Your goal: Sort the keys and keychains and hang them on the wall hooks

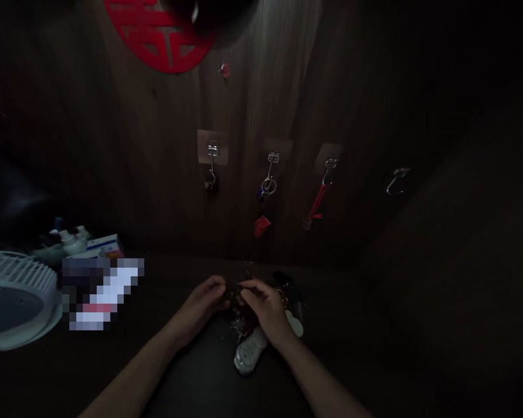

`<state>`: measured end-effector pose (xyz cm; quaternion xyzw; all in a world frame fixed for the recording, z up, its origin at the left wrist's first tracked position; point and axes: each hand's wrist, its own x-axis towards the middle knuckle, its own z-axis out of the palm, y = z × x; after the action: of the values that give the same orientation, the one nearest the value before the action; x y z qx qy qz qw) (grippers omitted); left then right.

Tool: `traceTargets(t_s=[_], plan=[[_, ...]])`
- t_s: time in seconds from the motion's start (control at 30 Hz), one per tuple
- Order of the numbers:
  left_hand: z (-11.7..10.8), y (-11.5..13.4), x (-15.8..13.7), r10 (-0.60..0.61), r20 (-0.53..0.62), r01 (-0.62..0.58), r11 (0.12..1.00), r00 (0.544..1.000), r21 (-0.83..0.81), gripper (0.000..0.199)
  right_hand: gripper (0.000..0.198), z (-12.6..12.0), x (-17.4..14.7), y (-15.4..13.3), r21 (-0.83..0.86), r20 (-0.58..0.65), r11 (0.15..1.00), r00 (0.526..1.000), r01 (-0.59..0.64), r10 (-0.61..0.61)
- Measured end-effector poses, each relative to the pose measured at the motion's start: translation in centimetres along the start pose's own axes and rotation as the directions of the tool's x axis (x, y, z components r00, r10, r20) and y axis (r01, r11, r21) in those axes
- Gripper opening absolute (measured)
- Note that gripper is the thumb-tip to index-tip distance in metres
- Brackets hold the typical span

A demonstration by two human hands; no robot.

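Observation:
My left hand (208,299) and my right hand (261,302) come together low over the dark surface, fingertips pinched. Between them are small dark pieces with a dull brassy glint, too dim to name. Under and beside my right hand lies a pile of small things: a silver-grey handheld device (249,351), a white round piece (295,324), a black item (284,280) and a cluster of small metal pieces (240,326). My right hand hides part of this pile.
A white fan (21,290) stands at left, near white bottles (72,241) and a box (104,245). On the wooden wall hang hooks with keys (210,183), a key ring (269,186) with a red tag (262,225), and a red cord (317,202); another hook (397,181) is bare.

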<state>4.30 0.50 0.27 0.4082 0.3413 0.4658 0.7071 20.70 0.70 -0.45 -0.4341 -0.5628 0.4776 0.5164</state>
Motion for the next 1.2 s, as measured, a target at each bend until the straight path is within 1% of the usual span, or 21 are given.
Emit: traceTargets(t_s=[0.1, 0.17, 0.27, 0.37, 0.5, 0.57, 0.63, 0.7, 0.8, 0.87, 0.93, 1.0, 1.1, 1.2], plan=[[0.1, 0.0, -0.1, 0.006, 0.049, -0.008, 0.999, 0.999, 0.039, 0.026, 0.023, 0.0, 0.0, -0.5, 0.065, 0.016, 0.997, 0.999, -0.043, 0.042], [0.1, 0.0, -0.2, 0.021, 0.089, -0.030, 0.995, 0.996, 0.099, 0.031, 0.023, 0.0, 0.0, -0.8, 0.077, 0.024, 0.996, 0.999, -0.045, 0.043], [0.2, 0.0, -0.2, 0.033, 0.133, -0.059, 0.979, 0.990, 0.196, 0.029, 0.023, 0.0, -0.1, -1.0, 0.072, 0.015, 0.997, 0.999, -0.033, 0.032], [0.3, 0.0, -0.3, 0.029, 0.125, -0.059, 0.968, 0.992, 0.245, 0.030, 0.024, 0.1, -0.1, -0.9, 0.090, -0.028, 0.996, 0.999, -0.013, 0.016], [0.5, 0.0, -0.3, 0.018, 0.072, -0.037, 0.961, 0.997, 0.273, 0.028, 0.023, 0.2, 0.0, -0.6, 0.113, -0.053, 0.994, 0.999, 0.002, 0.004], [0.5, 0.0, -0.3, 0.018, 0.043, -0.029, 0.961, 0.999, 0.276, 0.027, 0.021, 0.1, 0.0, -0.4, 0.065, -0.061, 0.998, 0.998, 0.020, -0.016], [0.4, 0.0, -0.2, 0.015, 0.037, -0.024, 0.960, 0.999, 0.280, 0.023, 0.019, -0.1, 0.0, -0.2, -0.008, -0.067, 0.999, 0.997, 0.048, -0.049], [0.3, 0.0, -0.1, 0.005, 0.058, -0.021, 0.960, 0.998, 0.279, 0.018, 0.018, -0.2, 0.0, -0.1, -0.080, -0.061, 0.994, 0.995, 0.075, -0.080], [0.4, 0.0, -0.1, -0.006, 0.086, -0.017, 0.965, 0.996, 0.262, 0.019, 0.017, -0.4, 0.0, 0.0, -0.176, -0.038, 0.977, 0.991, 0.120, -0.128], [0.5, 0.1, -0.2, -0.013, 0.090, -0.009, 0.970, 0.996, 0.244, 0.021, 0.015, -0.4, 0.0, -0.1, -0.226, -0.022, 0.957, 0.982, 0.180, -0.190], [0.5, 0.0, -0.2, -0.018, 0.083, -0.002, 0.972, 0.996, 0.235, 0.023, 0.014, -0.4, 0.0, -0.2, -0.251, -0.002, 0.935, 0.966, 0.250, -0.259], [0.4, -0.1, -0.2, -0.015, 0.066, -0.001, 0.973, 0.998, 0.232, 0.025, 0.015, -0.3, 0.0, -0.3, -0.256, 0.029, 0.919, 0.953, 0.300, -0.303], [0.2, -0.2, -0.1, -0.011, 0.034, 0.003, 0.975, 0.999, 0.222, 0.028, 0.011, -0.2, -0.1, -0.2, -0.277, 0.069, 0.901, 0.942, 0.333, -0.327], [0.1, -0.2, -0.1, -0.024, 0.030, 0.017, 0.977, 0.999, 0.215, 0.030, 0.007, -0.1, -0.1, 0.0, -0.331, 0.079, 0.877, 0.936, 0.348, -0.342]])
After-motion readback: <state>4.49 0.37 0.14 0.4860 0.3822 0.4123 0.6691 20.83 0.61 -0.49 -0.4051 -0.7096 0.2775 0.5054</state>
